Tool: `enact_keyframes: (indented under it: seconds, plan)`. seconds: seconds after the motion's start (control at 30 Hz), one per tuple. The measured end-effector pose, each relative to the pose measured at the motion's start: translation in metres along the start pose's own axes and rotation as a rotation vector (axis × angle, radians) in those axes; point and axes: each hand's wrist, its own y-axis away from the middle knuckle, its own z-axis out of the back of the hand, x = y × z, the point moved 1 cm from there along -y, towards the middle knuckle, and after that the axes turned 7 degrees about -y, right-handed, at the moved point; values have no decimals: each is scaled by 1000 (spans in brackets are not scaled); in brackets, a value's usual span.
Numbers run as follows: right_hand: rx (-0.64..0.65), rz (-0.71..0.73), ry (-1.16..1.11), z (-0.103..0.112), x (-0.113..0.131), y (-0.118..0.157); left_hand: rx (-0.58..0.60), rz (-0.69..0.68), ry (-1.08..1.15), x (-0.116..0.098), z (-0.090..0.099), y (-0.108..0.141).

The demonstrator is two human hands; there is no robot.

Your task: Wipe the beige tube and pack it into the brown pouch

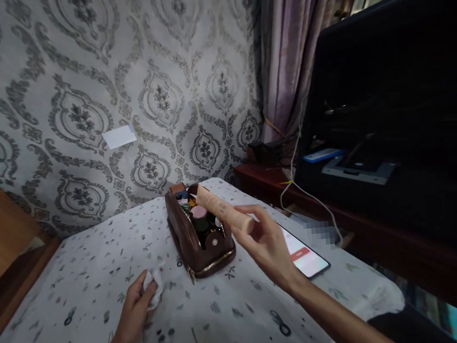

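Note:
My right hand [265, 238] grips a beige squeeze tube [222, 209] by its capped end, holding it tilted above the right side of a brown cosmetic bag [184, 240]. The bag lies unzipped on the patterned tablecloth, and a pink-lidded jar [199, 213] shows among small items inside. Left of the bag, my left hand [137, 296] is closed round a crumpled white tissue [154, 289] close to the cloth. A lit smartphone [307, 255] lies partly behind my right wrist.
A dark television or monitor [385, 81] stands on the reddish-brown cabinet [354, 218] at right, with a white cable [315, 198] hanging in front. Wooden furniture [3, 231] borders the left side. Patterned wallpaper backs the table [97, 276].

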Motion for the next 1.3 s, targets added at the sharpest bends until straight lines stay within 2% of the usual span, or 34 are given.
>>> enact_keyframes:
  seconds: [0.13,0.27,0.37,0.53,0.67,0.73,0.83,0.93,1.07,1.2,1.3]
  plan:
    - [45,84,112,-26,-20,-25,15,-106,-108,22,2,-11]
    - [124,136,146,-47,-30,-38,26,-165,-135,28,3,-14]
    - [185,90,214,-55,-31,-41,-14,-145,-135,29,4,-13]
    - [309,-77,450,-50,-21,-43,-38,-91,-134,29,3,-11]
    - [397,-135,716,-47,-9,-45,27,-105,-155,23,1,-8]
    - [433,-145,795,-47,-6,-45,41,-63,-160,20,1,-7]
    - [486,-145,863,-49,-4,-44,37,22,-178,18,0,-5]
    - [554,-123,927,-50,-4,-44,57,-31,-177,17,0,-4]
    - [609,-102,978,-55,-2,-47,20,-58,-161,14,0,-3]
    - [633,-99,980,-56,1,-52,46,-82,-182,11,0,-2]
    - [710,-90,926,-50,1,-55,55,-65,-183,12,0,-3]
